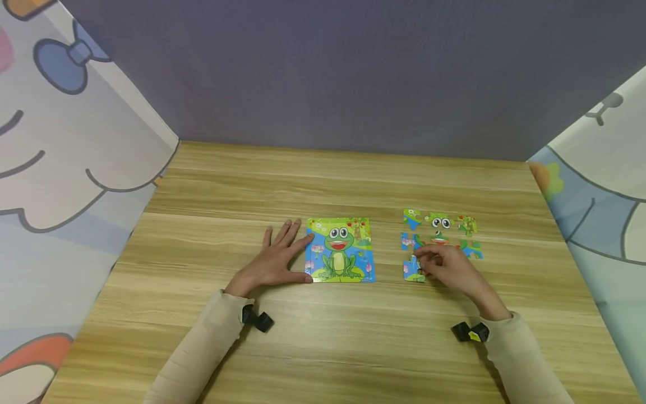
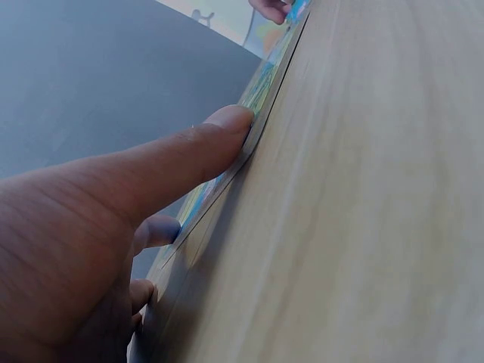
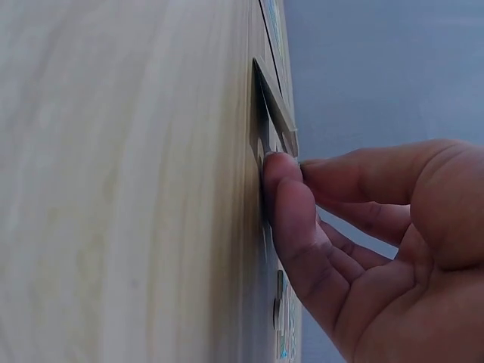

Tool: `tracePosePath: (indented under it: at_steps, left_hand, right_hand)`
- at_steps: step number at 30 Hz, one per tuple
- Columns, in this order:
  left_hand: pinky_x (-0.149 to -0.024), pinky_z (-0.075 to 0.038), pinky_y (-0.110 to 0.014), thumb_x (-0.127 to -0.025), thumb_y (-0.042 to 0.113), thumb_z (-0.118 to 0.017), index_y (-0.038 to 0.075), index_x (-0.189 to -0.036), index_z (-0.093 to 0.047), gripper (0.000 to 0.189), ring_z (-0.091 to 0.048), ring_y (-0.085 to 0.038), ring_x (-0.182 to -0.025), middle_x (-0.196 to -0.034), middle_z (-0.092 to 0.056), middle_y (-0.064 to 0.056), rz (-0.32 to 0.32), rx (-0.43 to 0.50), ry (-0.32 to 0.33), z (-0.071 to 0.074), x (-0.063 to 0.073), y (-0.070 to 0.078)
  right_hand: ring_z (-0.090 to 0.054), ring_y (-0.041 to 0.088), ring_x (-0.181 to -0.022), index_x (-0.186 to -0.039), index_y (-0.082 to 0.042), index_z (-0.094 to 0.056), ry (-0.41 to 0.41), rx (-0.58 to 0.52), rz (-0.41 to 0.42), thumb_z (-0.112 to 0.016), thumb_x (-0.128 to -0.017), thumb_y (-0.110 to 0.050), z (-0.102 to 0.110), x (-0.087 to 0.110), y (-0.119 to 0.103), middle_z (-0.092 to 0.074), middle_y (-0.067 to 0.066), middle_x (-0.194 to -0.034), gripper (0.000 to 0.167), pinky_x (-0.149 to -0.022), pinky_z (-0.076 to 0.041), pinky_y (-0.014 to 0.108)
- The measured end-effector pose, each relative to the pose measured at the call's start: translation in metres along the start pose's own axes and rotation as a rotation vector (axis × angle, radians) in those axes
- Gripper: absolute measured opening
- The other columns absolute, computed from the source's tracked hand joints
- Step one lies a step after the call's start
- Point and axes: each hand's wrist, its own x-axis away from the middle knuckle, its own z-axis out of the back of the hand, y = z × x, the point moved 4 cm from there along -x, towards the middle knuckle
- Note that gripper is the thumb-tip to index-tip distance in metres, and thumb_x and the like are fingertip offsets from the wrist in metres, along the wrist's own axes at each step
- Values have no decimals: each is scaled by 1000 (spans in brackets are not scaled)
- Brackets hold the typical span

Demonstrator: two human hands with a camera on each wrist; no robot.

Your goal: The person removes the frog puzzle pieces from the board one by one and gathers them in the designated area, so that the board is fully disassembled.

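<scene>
A square frog picture puzzle board (image 1: 339, 252) lies flat on the table. My left hand (image 1: 275, 261) rests at its left edge, with fingers spread and thumb and index finger touching the border. In the left wrist view the thumb (image 2: 197, 151) presses the board's rim. To the right, my right hand (image 1: 451, 270) pinches a blue-and-green puzzle piece (image 1: 412, 271) by its right side. The right wrist view shows this piece (image 3: 276, 110) tilted off the table, between thumb and fingertips. Several loose frog pieces (image 1: 441, 223) lie just beyond the right hand, some partly hidden by it.
The wood-grain table (image 1: 323, 336) runs back to a dark grey panel (image 1: 353, 78). Cartoon-printed walls (image 1: 75, 146) stand along both sides. A small black wrist camera (image 1: 263, 321) sits at the left cuff and another black camera (image 1: 461, 331) at the right.
</scene>
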Motion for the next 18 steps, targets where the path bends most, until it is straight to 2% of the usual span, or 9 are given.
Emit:
tracePosePath:
  at_steps: [7, 18]
  left_hand:
    - [-119, 8, -70, -81, 59, -75, 22, -159, -30, 97, 4, -37, -159, -171, -1, -15, 3, 0, 0, 0, 0, 0]
    - [-120, 9, -69, -81, 59, -75, 22, -159, -29, 98, 4, -37, -159, -171, -1, -15, 12, -1, -6, 0, -1, 1]
  right_hand:
    - [-68, 2, -74, -116, 8, -66, 0, -14, 2, -61, -96, 0, -1, 0, -1, -67, 16, -96, 22, -61, -58, 23]
    - [-68, 6, -69, -111, 9, -67, 30, 41, -1, -62, -94, 3, -1, 0, -5, -67, 15, -91, 19, -58, -57, 21]
